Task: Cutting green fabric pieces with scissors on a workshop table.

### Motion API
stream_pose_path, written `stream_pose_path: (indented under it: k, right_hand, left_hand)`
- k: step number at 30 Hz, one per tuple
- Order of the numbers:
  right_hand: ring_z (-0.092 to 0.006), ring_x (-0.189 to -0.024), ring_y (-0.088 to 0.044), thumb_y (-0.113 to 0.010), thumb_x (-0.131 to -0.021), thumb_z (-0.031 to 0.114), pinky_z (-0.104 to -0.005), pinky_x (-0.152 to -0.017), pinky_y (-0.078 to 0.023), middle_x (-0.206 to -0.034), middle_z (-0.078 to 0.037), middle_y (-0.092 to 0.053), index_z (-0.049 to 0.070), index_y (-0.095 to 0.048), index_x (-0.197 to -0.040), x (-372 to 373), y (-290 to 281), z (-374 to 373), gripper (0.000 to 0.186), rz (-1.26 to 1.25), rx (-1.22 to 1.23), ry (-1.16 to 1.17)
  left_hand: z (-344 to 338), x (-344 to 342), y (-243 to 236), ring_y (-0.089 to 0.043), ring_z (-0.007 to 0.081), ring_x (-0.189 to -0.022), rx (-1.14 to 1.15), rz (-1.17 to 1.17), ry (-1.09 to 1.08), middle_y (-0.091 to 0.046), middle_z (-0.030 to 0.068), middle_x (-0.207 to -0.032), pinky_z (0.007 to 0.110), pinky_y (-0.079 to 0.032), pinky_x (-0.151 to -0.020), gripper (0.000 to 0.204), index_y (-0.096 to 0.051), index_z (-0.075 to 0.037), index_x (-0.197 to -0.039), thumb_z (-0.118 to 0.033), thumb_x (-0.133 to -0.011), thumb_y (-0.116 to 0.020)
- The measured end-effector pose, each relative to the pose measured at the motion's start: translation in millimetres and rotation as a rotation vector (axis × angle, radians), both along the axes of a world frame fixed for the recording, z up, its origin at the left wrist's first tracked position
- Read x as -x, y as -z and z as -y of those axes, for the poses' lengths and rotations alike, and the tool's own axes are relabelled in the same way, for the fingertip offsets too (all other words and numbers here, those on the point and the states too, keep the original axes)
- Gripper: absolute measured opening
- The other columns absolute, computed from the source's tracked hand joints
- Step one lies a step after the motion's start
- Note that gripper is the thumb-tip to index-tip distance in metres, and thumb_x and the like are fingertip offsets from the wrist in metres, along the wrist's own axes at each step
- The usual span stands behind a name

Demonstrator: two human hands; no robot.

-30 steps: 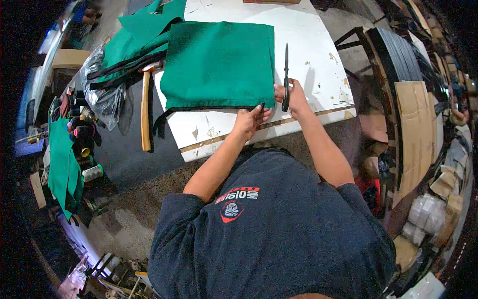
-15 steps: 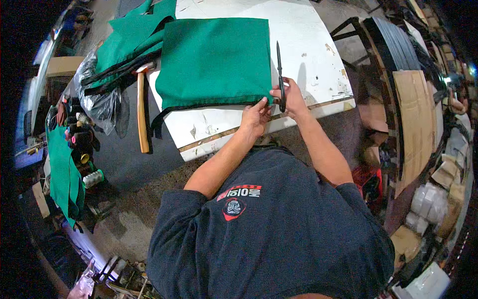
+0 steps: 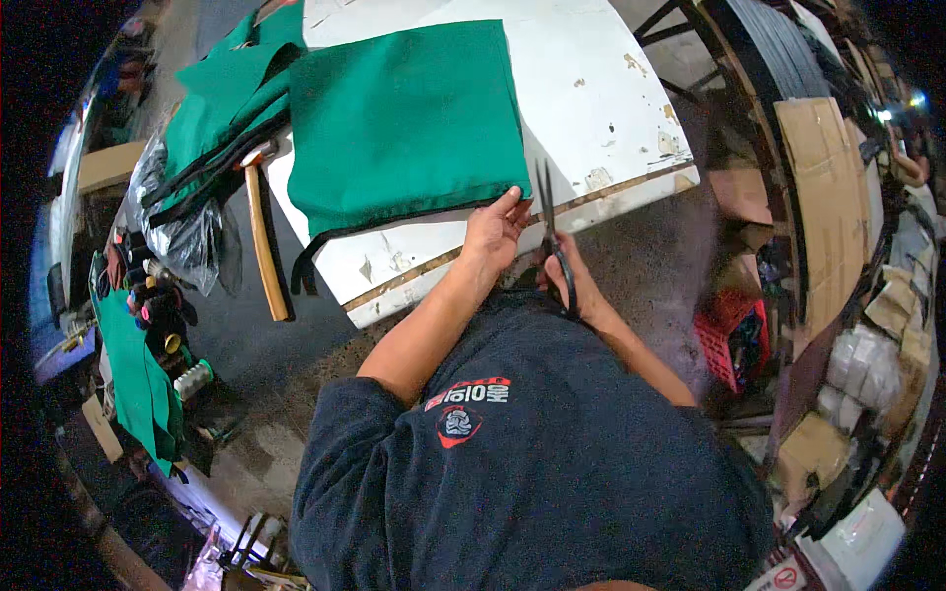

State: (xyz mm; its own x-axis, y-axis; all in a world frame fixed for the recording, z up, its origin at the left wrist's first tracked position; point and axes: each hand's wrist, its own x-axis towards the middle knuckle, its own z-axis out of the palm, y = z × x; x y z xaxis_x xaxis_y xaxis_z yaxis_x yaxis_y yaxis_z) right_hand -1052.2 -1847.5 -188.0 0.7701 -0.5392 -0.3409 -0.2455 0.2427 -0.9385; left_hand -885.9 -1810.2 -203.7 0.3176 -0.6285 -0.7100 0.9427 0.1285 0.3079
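A green fabric piece point(image 3: 404, 118) with black binding along its near edge lies on the white table. At its near right corner, my left hand point(image 3: 496, 231) pinches the bound edge between thumb and fingers. My right hand point(image 3: 581, 281) grips black scissors point(image 3: 549, 222) by the handles, close to my body and just off the table's near edge. The scissor blades point away from me, slightly apart, beside the fabric corner without visibly touching it. A loose end of black binding hangs from the fabric's near left corner.
A wooden-handled hammer point(image 3: 264, 241) lies left of the fabric. More green pieces point(image 3: 222, 98) and clear plastic point(image 3: 187, 246) are at the far left. Thread spools point(image 3: 192, 379) stand lower left. A red crate point(image 3: 724, 340) and cardboard point(image 3: 823, 197) are at right.
My right hand has drawn back from the fabric corner toward my body with the scissors, whose blades now show apart. My left hand still pinches the corner. The whole view has shifted slightly.
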Motion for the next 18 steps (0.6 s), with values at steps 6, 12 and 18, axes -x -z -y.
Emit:
stream_pose_path:
  k: [6, 12, 18]
  right_hand:
    - [-0.0159, -0.072, -0.047, -0.056, -0.090, 0.033, -0.0290, -0.066, -0.041, -0.081, -0.005, -0.045, 0.000, -0.025, -0.129, 7, 10, -17, 0.060, -0.134, 0.188, 0.026]
    - [-0.0203, -0.079, -0.051, -0.057, -0.089, 0.032, -0.0340, -0.073, -0.044, -0.086, -0.010, -0.049, 0.000, -0.026, -0.129, 10, 5, -32, 0.060, -0.157, 0.129, 0.063]
    - [-0.0236, -0.087, -0.053, -0.060, -0.088, 0.032, -0.0347, -0.080, -0.044, -0.096, -0.015, -0.054, 0.001, -0.029, -0.127, -1, 0, -34, 0.059, -0.227, 0.173, 0.114]
  left_hand:
    - [12, 9, 13, -0.062, 0.0191, -0.076, -0.016, -0.013, 0.027, -0.064, 0.0065, -0.082, 0.027, -0.050, -0.066, 0.009, -0.061, -0.003, -0.085, -0.007, -0.081, -0.067]
    - [15, 10, 7, -0.061, 0.0180, -0.076, -0.005, 0.096, 0.070, -0.063, 0.0042, -0.079, 0.031, -0.049, -0.067, 0.008, -0.060, -0.005, -0.087, -0.007, -0.082, -0.066]
    - [14, 13, 0, -0.060, 0.0177, -0.068, -0.119, 0.126, 0.045, -0.062, 0.0040, -0.076, 0.031, -0.051, -0.063, 0.009, -0.060, -0.006, -0.081, -0.003, -0.078, -0.068]
